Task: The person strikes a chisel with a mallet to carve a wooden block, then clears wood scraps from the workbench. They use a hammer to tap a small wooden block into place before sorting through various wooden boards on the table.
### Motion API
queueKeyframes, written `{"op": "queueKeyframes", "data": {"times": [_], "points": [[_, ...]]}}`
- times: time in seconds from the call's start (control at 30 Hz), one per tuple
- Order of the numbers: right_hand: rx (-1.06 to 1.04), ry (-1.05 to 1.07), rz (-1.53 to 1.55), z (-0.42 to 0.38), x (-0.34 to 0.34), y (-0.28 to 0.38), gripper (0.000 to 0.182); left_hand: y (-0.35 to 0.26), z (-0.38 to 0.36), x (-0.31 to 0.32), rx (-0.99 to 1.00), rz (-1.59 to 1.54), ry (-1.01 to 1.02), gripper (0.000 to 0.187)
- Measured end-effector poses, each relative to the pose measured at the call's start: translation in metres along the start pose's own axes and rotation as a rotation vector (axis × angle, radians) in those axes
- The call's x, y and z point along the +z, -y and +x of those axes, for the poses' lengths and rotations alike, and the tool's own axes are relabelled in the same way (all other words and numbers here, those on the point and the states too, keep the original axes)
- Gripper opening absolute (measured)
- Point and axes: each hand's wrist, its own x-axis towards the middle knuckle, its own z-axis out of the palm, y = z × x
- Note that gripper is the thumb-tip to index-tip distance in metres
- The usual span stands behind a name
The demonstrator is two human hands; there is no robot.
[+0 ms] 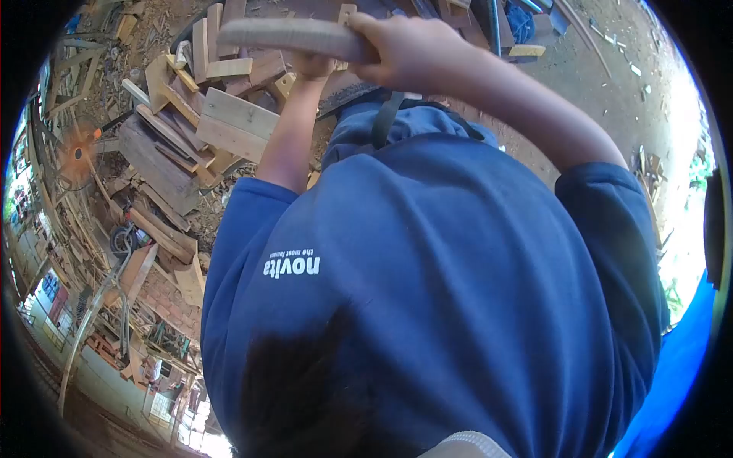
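A long grey-brown wooden piece (290, 35) with a rounded left end lies across the top of the view. My right hand (393, 52) is closed around its right end, with the thumb and fingers on opposite sides. Below the middle of this piece is my left hand (311, 66), mostly hidden by the wood, so its fingers do not show. Whether it touches the piece I cannot tell. Beneath my left forearm, a pale wooden block (238, 122) rests on a pile of offcuts.
Stacked offcuts and dark boards (159, 164) fill the left side. An orange round object (79, 154) stands at the far left, near a metal pole (84, 328). Blue tangled material (521, 24) is at the top right. Wood chips litter the dirt ground (588, 84).
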Motion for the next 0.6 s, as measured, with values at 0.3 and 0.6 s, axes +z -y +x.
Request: {"op": "queueKeyframes", "data": {"times": [0.3, 0.6], "points": [[0.354, -0.101, 0.511, 0.058, 0.019, -0.042, 0.057, -0.001, -0.002, 0.001, -0.332, -0.356, -0.125, 0.007], [0.447, 0.074, 0.085, 0.091, 0.164, -0.082, 0.05, -0.013, 0.013, -0.002, -0.365, -0.484, -0.279, 0.005]]}}
